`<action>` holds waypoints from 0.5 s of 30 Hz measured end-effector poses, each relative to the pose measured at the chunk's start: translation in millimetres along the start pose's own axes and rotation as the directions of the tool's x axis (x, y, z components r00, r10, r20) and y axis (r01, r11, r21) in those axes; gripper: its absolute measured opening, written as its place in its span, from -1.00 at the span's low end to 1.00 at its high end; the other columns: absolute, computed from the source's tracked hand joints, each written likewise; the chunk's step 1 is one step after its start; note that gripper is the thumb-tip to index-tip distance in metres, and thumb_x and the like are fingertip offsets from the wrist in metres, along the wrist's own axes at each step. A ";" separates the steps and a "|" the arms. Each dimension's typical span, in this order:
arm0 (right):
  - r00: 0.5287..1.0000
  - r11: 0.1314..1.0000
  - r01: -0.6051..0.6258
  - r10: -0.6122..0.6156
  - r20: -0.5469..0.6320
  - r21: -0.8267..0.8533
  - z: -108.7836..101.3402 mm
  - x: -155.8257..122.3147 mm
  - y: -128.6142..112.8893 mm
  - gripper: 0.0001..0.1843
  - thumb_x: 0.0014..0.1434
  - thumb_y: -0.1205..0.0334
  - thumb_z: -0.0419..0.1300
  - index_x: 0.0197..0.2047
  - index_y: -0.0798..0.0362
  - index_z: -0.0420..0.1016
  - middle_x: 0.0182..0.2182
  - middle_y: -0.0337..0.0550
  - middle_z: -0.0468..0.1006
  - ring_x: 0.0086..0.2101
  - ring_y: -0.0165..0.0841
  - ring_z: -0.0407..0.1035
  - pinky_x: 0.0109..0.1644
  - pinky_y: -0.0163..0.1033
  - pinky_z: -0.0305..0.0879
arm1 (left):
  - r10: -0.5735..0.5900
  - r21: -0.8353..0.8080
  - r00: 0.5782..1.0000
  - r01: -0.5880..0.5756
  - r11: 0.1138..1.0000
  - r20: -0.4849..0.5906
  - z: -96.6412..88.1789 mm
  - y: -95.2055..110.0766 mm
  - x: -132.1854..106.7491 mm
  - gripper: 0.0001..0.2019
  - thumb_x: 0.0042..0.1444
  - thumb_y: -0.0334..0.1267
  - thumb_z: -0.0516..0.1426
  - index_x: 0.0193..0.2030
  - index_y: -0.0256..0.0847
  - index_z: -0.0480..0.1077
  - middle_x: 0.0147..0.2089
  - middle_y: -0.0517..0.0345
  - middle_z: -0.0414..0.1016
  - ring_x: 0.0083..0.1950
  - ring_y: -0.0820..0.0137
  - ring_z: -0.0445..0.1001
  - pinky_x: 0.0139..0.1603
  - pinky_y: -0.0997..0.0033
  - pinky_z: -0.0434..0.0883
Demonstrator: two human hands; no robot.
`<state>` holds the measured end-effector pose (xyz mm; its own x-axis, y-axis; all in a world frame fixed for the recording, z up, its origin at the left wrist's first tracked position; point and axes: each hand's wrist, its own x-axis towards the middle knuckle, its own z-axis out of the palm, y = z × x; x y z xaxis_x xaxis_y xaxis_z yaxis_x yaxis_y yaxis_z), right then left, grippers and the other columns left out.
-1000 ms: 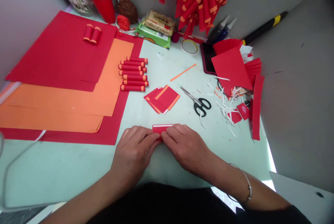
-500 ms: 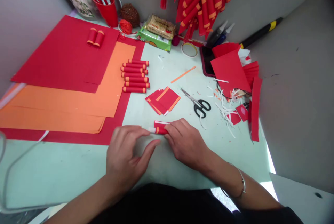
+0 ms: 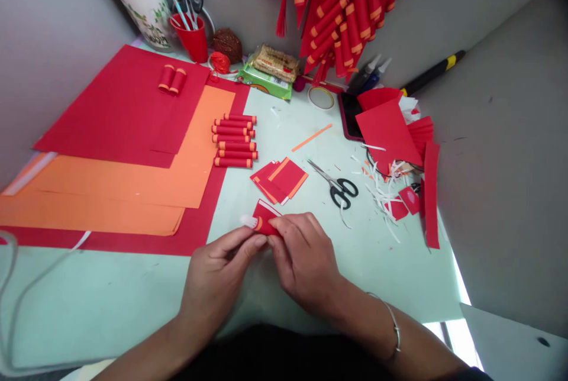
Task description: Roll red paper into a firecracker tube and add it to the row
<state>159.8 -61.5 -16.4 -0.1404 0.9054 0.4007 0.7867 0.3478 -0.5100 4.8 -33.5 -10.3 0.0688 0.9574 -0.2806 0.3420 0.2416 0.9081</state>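
Observation:
Near the table's front, a red paper piece (image 3: 265, 209) with an orange band is partly rolled around a white stick-like piece (image 3: 248, 221) that pokes out at the left. My right hand (image 3: 306, 254) grips the roll at its right end, thumb below and fingers on top. At its left side, my left hand (image 3: 217, 274) pinches the lower edge of the roll between thumb and index finger. Just beyond lies a small stack of red cards (image 3: 288, 177) with orange strips. Scissors (image 3: 335, 184) with black handles rest to the right of it.
Several finished red rolls (image 3: 235, 147) lie in a row on orange sheets (image 3: 119, 189) and the table. Large red sheets (image 3: 119, 109) spread at the left. A phone (image 3: 349, 113), white paper scraps (image 3: 381, 191) and red paper (image 3: 390, 132) are at the right. Red roll decorations (image 3: 346, 8) hang behind.
My left hand has closed from a spread thumb and finger onto the roll. The paper has been lifted and tilted, and both hands have come together. The view has shifted slightly.

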 end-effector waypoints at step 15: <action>0.996 1.000 0.012 -0.015 -0.090 -0.029 16.9 -4.9 -6.7 -0.82 0.36 0.36 0.07 -0.02 0.08 0.44 -0.28 -0.02 0.64 -0.28 -0.22 0.47 -0.21 -0.13 0.45 | -0.036 -0.093 0.999 0.037 0.995 0.009 -2.4 5.8 0.9 -0.84 -0.04 -0.14 0.28 -0.56 -0.10 0.53 -0.56 0.30 0.56 -0.47 0.35 0.52 -0.45 0.48 0.47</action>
<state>145.0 -64.2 -27.9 -0.0972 0.8743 0.4755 0.8020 0.3517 -0.4828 4.6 -30.8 -4.5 0.0644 0.9466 -0.3158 0.2553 0.2903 0.9223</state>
